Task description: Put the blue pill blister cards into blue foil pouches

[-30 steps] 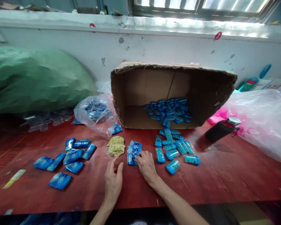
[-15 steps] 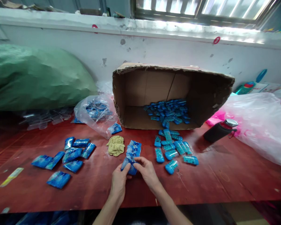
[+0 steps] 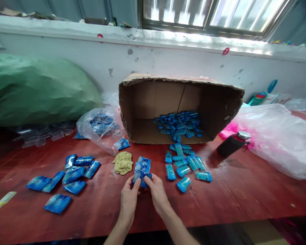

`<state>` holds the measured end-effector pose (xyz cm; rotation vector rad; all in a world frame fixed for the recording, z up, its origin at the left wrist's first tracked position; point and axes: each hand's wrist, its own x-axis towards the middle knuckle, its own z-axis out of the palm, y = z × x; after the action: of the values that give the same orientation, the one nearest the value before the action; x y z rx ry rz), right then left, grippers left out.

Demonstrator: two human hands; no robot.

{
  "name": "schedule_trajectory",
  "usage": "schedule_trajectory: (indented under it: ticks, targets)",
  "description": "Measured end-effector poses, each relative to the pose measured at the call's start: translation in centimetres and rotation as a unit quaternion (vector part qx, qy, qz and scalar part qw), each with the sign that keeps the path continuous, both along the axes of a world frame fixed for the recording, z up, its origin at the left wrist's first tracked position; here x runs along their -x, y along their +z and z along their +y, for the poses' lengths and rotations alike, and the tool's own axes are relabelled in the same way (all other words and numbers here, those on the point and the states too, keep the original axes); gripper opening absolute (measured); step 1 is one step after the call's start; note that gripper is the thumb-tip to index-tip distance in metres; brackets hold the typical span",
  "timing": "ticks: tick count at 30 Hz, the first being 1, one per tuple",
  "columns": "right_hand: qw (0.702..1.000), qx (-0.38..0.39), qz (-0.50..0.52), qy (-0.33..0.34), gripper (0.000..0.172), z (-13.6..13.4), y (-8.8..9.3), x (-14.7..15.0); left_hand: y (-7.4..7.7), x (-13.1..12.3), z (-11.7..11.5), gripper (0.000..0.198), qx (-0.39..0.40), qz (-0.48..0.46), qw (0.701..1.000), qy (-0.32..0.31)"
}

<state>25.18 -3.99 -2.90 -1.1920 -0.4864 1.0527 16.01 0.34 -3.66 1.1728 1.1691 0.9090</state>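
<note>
Both of my hands are low in the middle of the head view, pinching a blue printed pouch (image 3: 142,176) between them. My left hand (image 3: 129,196) is closed on its left edge, thumb on top. My right hand (image 3: 157,194) grips the right edge between thumb and fingers. Just beyond, flat blue printed pouches (image 3: 142,162) lie on the red table, partly covered by the held one. A crumpled yellowish lump (image 3: 122,163) sits to their left. Several blue pieces in clear packaging (image 3: 184,183) lie to the right of my hands.
Filled blue pouches (image 3: 73,174) are scattered on the left. An open cardboard box (image 3: 142,134) on its side holds more blue pieces. A clear bag (image 3: 105,141), a green sack (image 3: 40,90), a dark bottle (image 3: 229,145) and a white plastic bag (image 3: 277,143) stand around.
My right hand has shifted its fingers along the pouch to its right edge. The left hand keeps its hold. The whole view has shifted slightly as the head moved.
</note>
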Motion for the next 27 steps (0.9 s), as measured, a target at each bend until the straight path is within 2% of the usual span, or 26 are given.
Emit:
schedule_trajectory:
  ticks: [1,2,4,5,7,10,13,15,16,17,18,19,21,24,27]
  targets:
    - [1.0,-0.002,-0.003,-0.004,0.022,-0.1,-0.1,-0.3,-0.1,0.3,0.9,0.044,-0.085,0.063,0.994,-0.002]
    - [1.0,-0.002,-0.007,-0.007,0.022,-0.3,-0.2,-0.6,-0.3,0.7,2.1,0.045,-0.177,0.131,0.975,0.004]
    - [1.0,0.0,-0.02,-0.011,0.02,-0.5,-0.4,-1.2,-0.6,1.2,5.0,0.048,-0.313,0.272,0.91,0.015]
    - [1.0,0.002,-0.028,-0.013,0.02,-0.7,-0.6,-1.5,-0.8,1.4,6.5,0.047,-0.335,0.327,0.884,0.006]
    - [0.999,0.007,-0.047,-0.021,0.02,-0.9,-0.8,-1.7,-1.0,1.4,9.2,0.034,-0.344,0.384,0.857,-0.031]
    - [0.996,0.016,-0.073,-0.041,0.024,-1.0,-1.0,-1.8,-0.8,1.2,11.3,0.026,-0.335,0.393,0.856,-0.04]
    - [0.994,0.021,-0.086,-0.057,0.024,-1.0,-1.0,-2.1,0.1,1.1,9.9,0.035,-0.331,0.353,0.875,-0.005]
    - [0.994,0.02,-0.087,-0.059,0.022,-0.8,-0.8,-2.4,0.8,1.0,7.4,0.044,-0.298,0.245,0.923,-0.012]
    - [0.994,0.018,-0.087,-0.059,0.021,-0.8,-0.7,-2.5,1.0,1.0,5.9,0.049,-0.242,0.168,0.955,-0.033]
    - [0.994,0.017,-0.086,-0.058,0.02,-0.7,-0.6,-2.5,1.2,0.8,4.3,0.053,-0.155,0.091,0.983,-0.048]
    - [0.995,0.015,-0.084,-0.058,0.02,-0.6,-0.5,-2.5,1.2,0.5,2.9,0.058,-0.052,0.032,0.996,-0.062]
    - [0.995,0.013,-0.082,-0.057,0.02,-0.5,-0.4,-2.3,1.2,0.2,1.6,0.059,0.047,-0.012,0.996,-0.075]
    - [0.995,0.011,-0.078,-0.054,0.019,-0.4,-0.2,-1.8,1.0,-0.5,-0.1,0.051,0.154,-0.091,0.981,-0.077]
    - [0.997,0.005,-0.066,-0.048,0.018,-0.6,-0.2,-1.1,0.9,-1.3,-0.8,0.037,0.177,-0.135,0.974,-0.045]
    - [0.998,0.003,-0.047,-0.045,0.014,-0.6,-0.2,-0.9,0.5,-1.5,-0.2,0.034,0.161,-0.106,0.981,-0.012]
